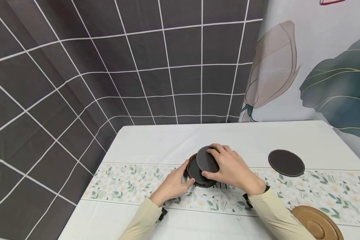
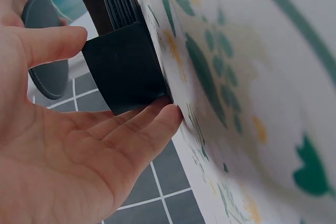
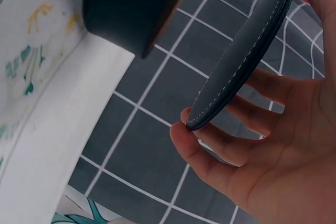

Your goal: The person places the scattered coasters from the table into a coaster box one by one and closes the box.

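Note:
A round black leather coaster (image 1: pixel 206 159) with pale edge stitching is tilted above a round dark coaster holder (image 1: pixel 203 184). My right hand (image 1: pixel 232 168) grips the coaster by its edge, thumb on one side and fingers on the other. In the right wrist view, the held coaster (image 3: pixel 239 64) has a layered edge; whether it is more than one cannot be told. My left hand (image 1: pixel 174 184) holds the holder's left side. The left wrist view shows the holder's black wall (image 2: pixel 126 72) between thumb and fingers, with a slotted opening facing the camera. The holder's contents are partly hidden.
Another round dark coaster (image 1: pixel 286 162) lies flat on the table to the right. A brown round disc with a raised centre (image 1: pixel 319 222), perhaps a lid, sits near the right forearm and is partly covered by it. A floral runner (image 1: pixel 120 183) crosses the white table.

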`<state>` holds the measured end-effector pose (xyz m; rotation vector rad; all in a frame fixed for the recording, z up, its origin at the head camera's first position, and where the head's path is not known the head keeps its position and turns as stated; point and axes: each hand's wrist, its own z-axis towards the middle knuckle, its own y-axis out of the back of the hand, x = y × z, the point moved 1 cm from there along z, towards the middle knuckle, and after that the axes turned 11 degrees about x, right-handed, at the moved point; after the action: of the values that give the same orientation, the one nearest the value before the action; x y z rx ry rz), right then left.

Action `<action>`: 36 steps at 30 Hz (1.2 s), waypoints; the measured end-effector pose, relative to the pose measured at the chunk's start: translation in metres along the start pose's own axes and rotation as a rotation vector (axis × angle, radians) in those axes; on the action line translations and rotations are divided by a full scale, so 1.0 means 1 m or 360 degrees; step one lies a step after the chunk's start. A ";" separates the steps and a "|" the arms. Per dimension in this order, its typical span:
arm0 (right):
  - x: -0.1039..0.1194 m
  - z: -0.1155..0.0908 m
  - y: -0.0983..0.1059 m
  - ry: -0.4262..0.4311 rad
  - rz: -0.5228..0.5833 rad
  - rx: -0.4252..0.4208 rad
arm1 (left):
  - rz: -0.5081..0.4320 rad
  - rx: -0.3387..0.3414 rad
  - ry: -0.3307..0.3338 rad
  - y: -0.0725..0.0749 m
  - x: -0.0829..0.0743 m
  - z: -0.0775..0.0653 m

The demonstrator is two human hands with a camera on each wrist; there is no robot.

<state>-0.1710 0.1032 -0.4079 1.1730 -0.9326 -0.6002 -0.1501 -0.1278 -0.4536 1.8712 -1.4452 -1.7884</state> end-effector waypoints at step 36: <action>0.002 0.013 -0.034 0.0126 0.0015 0.0117 | 0.0004 0.0003 0.0016 0.001 -0.003 0.000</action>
<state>-0.1789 0.0844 -0.4384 1.2487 -0.8985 -0.5115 -0.1500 -0.1265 -0.4511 1.8757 -1.4461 -1.7747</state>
